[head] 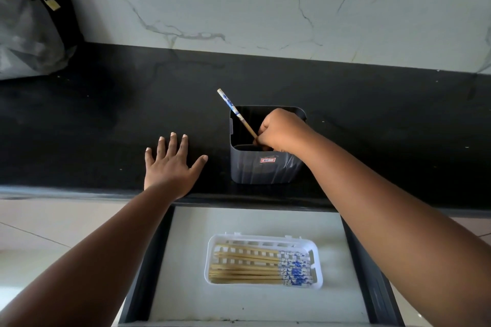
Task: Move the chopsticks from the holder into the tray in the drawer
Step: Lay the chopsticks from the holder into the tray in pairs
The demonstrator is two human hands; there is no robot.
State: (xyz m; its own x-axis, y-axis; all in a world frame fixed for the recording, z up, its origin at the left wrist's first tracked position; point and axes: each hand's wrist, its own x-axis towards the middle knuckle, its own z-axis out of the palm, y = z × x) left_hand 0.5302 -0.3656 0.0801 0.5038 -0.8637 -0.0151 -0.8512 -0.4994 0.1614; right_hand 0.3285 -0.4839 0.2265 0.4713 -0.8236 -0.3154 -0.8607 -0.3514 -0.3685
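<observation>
1. Head view, nearest you: the open drawer (358, 260) holds a white tray (316, 249) with a row of chopsticks (247, 269) lying flat, patterned ends to the right.
2. Your left hand (170, 164) rests flat on the black counter (93, 119), fingers spread, holding nothing.
3. Your right hand (281, 131) reaches into the grey holder (263, 170), fingers curled and pinching one chopstick (233, 110), which tilts up to the left.
4. Behind stands a marble wall (265, 2).

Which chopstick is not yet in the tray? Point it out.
The chopstick slanting out of the grey holder, gripped by the right hand. The others lie flat in the white tray.
</observation>
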